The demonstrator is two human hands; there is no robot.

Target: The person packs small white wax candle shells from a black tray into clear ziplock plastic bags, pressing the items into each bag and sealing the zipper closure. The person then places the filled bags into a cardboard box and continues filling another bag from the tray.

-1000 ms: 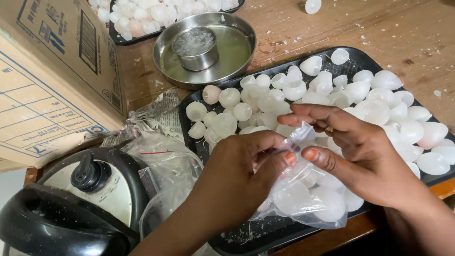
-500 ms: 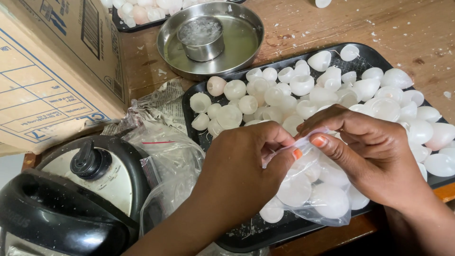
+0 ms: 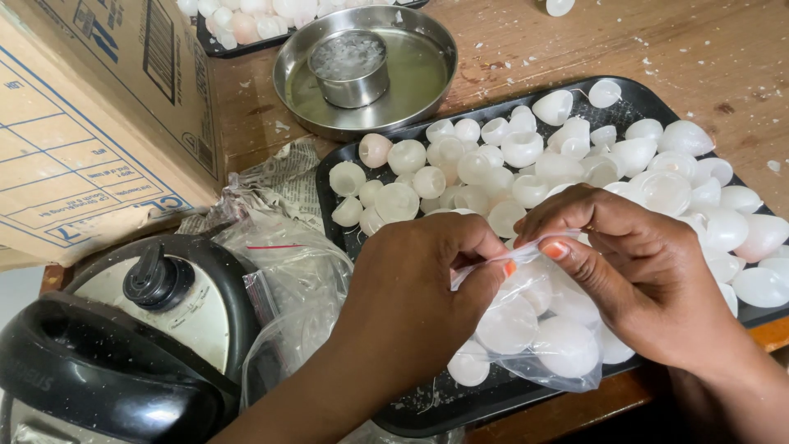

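Observation:
A small clear plastic bag (image 3: 534,333) filled with several white shell-like halves hangs over the near edge of a black tray (image 3: 427,415). My left hand (image 3: 419,304) pinches the bag's top edge from the left. My right hand (image 3: 641,275) pinches the same edge from the right, fingertips almost meeting. Both hands are above the tray's front part. The tray holds many more loose white shell halves (image 3: 526,164), spread behind and right of my hands.
A round steel dish (image 3: 419,90) with a small steel cup (image 3: 349,70) stands behind the tray. A cardboard box (image 3: 82,123) fills the left. A black cooker lid (image 3: 131,345) and crumpled clear bags (image 3: 288,279) lie at lower left. Another tray (image 3: 246,25) sits at the back.
Both hands have drawn the bag's top edge together, fingertips closing toward each other along it. The bag has stayed over the tray's near edge.

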